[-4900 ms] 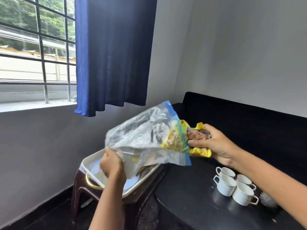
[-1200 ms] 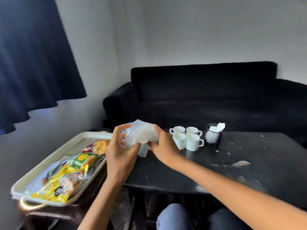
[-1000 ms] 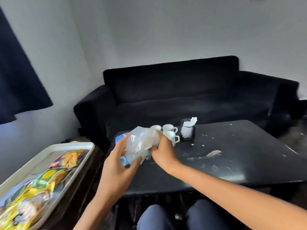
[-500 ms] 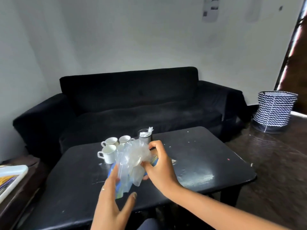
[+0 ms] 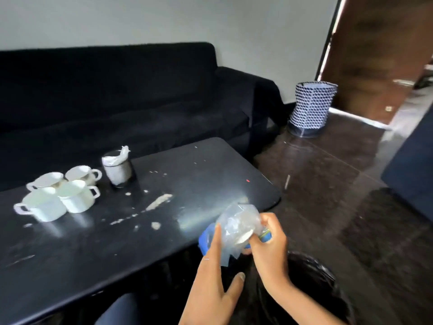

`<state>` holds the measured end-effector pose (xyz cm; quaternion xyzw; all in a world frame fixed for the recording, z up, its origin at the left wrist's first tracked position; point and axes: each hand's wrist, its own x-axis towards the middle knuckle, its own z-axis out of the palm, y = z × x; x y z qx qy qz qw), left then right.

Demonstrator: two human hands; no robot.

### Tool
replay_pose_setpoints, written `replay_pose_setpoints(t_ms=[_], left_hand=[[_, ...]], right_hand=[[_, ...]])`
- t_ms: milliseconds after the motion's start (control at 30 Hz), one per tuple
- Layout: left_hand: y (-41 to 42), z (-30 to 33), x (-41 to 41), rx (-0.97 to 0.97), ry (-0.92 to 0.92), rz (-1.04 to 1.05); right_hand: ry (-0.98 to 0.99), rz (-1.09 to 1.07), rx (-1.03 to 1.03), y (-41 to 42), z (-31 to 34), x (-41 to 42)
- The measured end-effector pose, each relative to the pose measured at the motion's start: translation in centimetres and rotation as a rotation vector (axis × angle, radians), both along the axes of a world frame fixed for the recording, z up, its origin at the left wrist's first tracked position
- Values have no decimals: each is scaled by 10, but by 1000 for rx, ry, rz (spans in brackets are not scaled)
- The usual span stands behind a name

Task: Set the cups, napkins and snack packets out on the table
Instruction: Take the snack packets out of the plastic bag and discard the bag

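Both hands crumple the emptied clear blue-edged plastic bag [image 5: 236,227].
Right hand [image 5: 269,245] pinches it, left hand [image 5: 215,285] fingers straight against it; next, likely binning it.

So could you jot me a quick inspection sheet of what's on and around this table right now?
Surface: black table, smeared with pale crumbs.
Job's things: four white cups clustered at its left; napkin holder beside them; no snack packets in view.
Clutter: crumpled clear bag.
Hands: right hand grips the bag; left hand touches it with straight fingers.
Cables: nothing seen.
Surroundings: black sofa, patterned basket, black-lined bin below the hands.
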<state>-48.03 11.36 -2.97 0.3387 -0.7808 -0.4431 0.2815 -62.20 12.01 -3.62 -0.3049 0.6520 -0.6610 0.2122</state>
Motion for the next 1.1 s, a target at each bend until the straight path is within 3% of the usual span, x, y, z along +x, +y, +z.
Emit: replay_pose_setpoints(t_ms=[267, 433, 533, 700, 933, 1100], left_hand=[[26, -67, -79, 142, -168, -292], [49, -115, -103, -37, -564, -353], [59, -132, -117, 39, -606, -452], [61, -160, -129, 72, -670, -531], [45, -185, -129, -28, -836, -595], [45, -193, -131, -91, -955, -669]], right_hand=[[-150, -448, 126, 77, -102, -54], [-163, -666, 204, 108, -147, -64], [-124, -732, 271, 125, -164, -66], [-70, -652, 359, 140, -184, -68], [197, -467, 742, 102, -225, -93], [95, -126, 1095, 70, -268, -104]])
